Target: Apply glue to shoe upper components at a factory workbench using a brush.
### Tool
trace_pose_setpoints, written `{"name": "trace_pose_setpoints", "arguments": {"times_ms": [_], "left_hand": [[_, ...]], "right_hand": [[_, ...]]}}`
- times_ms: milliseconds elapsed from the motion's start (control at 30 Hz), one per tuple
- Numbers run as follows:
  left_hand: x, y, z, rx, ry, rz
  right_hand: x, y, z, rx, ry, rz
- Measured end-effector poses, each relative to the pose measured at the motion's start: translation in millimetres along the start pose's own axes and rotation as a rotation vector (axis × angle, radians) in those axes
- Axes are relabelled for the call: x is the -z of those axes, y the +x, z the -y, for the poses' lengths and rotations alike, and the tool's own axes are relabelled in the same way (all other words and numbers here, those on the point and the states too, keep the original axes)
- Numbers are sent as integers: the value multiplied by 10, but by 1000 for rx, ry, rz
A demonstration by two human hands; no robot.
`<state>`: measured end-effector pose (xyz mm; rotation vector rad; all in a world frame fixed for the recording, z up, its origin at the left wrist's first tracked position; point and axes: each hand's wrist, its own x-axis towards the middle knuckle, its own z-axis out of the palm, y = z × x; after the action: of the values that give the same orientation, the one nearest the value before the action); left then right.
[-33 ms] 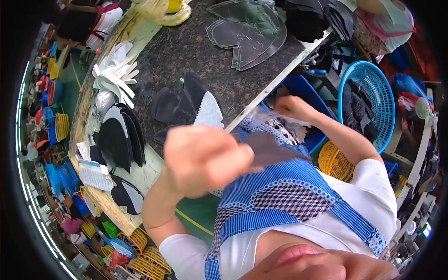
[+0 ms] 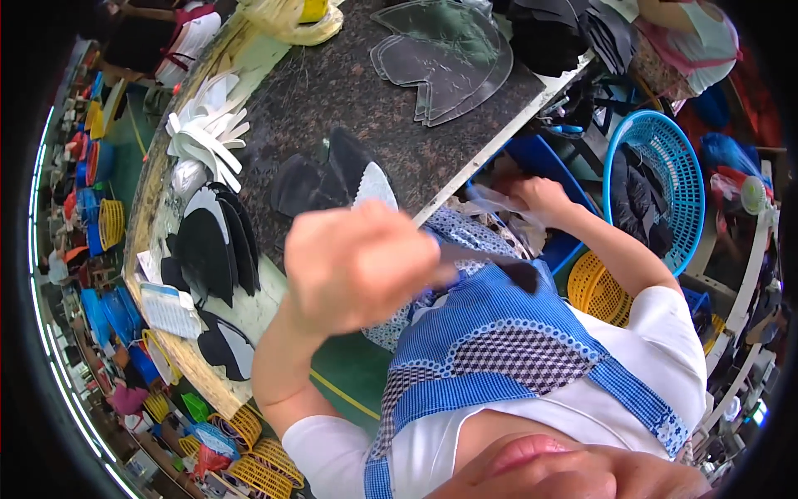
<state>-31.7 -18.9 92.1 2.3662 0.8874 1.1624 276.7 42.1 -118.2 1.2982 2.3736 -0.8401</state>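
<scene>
My left hand (image 2: 357, 266), blurred, is raised over the near edge of the table with its fingers closed on a dark flat cut piece (image 2: 499, 262). That piece sticks out to the right, in front of my blue apron. At the blue bin, my right hand (image 2: 540, 198) is closed on a crumpled sheet of clear plastic film (image 2: 503, 202); its fingertips are partly hidden. Beyond my left hand, several black cut pieces (image 2: 307, 185) lie on the dark speckled tabletop (image 2: 332, 91), beside a white piece with a zigzag edge (image 2: 376, 187).
Translucent cut sheets (image 2: 449, 62) lie at the far side. White strips (image 2: 208, 133) and stacked black pieces (image 2: 208, 245) line the left edge. Right of the table are a blue bin (image 2: 573, 179), a light-blue basket (image 2: 697, 200) and a yellow basket (image 2: 598, 287). Another person (image 2: 690, 41) stands at far right.
The dark piece in my left hand has swung and now shows a narrower shape. My right hand has shifted slightly right and down with the film. The table is unchanged.
</scene>
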Motion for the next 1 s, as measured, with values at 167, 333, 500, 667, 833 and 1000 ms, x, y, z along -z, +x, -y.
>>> {"name": "trace_pose_setpoints", "arguments": {"times_ms": [167,333,500,667,833,1000], "left_hand": [[34,25,214,351,-171,-103],[345,134,202,696,-120,-245],[518,-390,363,799,87,-526],[475,-670,329,890,-7,-627],[465,-231,109,329,534,-76],[531,-131,108,842,-65,41]], "right_hand": [[753,38,241,259,978,-99],[1339,437,1303,980,1373,-12],[1353,548,1642,638,1434,-135],[1427,494,1829,763,1162,-257],[1736,303,1942,1074,434,-448],[1893,200,1938,952,736,-212]]}}
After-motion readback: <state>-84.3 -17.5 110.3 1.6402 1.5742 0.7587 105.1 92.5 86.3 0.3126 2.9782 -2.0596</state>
